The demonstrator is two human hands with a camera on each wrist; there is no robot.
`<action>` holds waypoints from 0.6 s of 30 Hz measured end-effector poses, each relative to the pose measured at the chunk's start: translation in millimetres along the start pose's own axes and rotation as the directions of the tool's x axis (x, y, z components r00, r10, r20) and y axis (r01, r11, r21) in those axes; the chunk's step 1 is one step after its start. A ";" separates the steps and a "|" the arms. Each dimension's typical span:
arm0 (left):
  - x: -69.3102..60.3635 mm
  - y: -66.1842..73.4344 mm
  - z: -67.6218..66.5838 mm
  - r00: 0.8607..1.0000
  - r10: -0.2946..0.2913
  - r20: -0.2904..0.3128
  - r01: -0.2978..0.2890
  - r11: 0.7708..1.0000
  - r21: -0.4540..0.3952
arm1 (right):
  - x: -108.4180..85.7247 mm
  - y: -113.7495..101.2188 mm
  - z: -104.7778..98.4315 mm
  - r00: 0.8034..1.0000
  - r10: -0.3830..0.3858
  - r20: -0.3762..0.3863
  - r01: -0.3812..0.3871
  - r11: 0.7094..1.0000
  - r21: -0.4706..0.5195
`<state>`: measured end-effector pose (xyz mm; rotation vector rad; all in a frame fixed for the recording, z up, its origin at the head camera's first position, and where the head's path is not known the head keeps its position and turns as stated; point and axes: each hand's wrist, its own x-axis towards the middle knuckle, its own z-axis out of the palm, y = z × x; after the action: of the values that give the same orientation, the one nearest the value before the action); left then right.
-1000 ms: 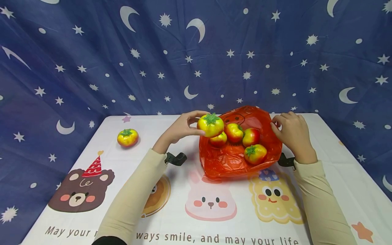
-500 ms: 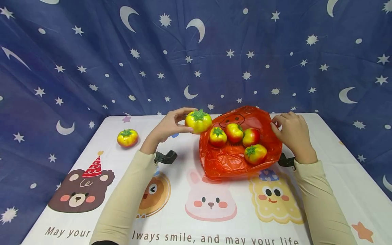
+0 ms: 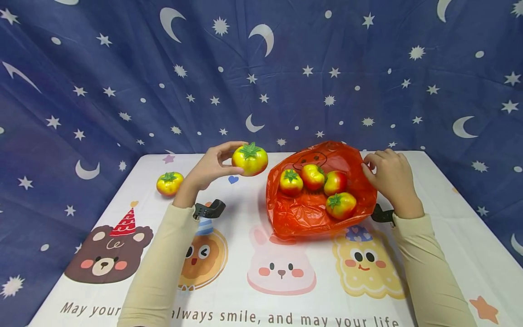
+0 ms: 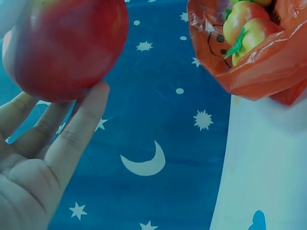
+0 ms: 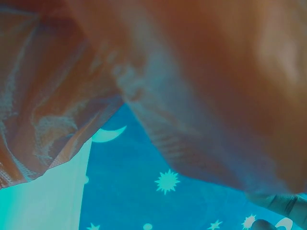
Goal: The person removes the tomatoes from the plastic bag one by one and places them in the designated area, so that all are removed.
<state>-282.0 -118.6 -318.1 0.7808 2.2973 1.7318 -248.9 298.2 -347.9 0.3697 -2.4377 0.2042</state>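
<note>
The left hand point(image 3: 207, 167) gripped a yellow-red tomato point(image 3: 250, 161) at ten o'clock from the red plastic bag point(image 3: 300, 217); the right hand point(image 3: 391, 179) pinched its two-o'clock rim. Four fruits point(image 3: 341, 206) lay inside, a second tomato point(image 3: 168, 185) at nine.

The left hand point(image 3: 209, 167) has carried its tomato point(image 3: 250, 160) leftward, from overlapping the bag point(image 3: 300, 215) in head view to beside it.

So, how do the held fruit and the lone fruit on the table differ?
The held fruit is up in the left hand; the lone fruit rests on the table. The held fruit is nearer the red bag, the lone fruit farther left. Both are yellow and red with green leaves.
</note>
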 end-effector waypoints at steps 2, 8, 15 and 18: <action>-2.5 -0.1 -1.7 1.000 0.000 -0.009 0.000 1.000 0.004 | 0.0 0.2 0.3 1.000 -0.002 -0.003 0.002 1.000 0.002; -9.6 -1.4 -6.8 0.999 0.002 -0.038 -0.002 1.000 0.018 | 0.3 -0.3 0.3 1.000 -0.002 -0.002 0.002 1.000 0.006; -16.3 -4.3 -13.9 0.997 -0.021 -0.073 0.024 0.999 0.042 | 1.0 -0.3 0.1 1.000 0.005 0.005 -0.005 1.000 0.003; -19.2 -5.2 -17.2 0.996 -0.030 -0.085 0.035 0.998 0.052 | 0.7 -0.2 0.0 1.000 0.005 0.005 -0.005 1.000 0.004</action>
<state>-274.6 -143.7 -320.9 0.6880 2.4057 1.7279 -249.4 297.8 -347.4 0.3668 -2.4436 0.2105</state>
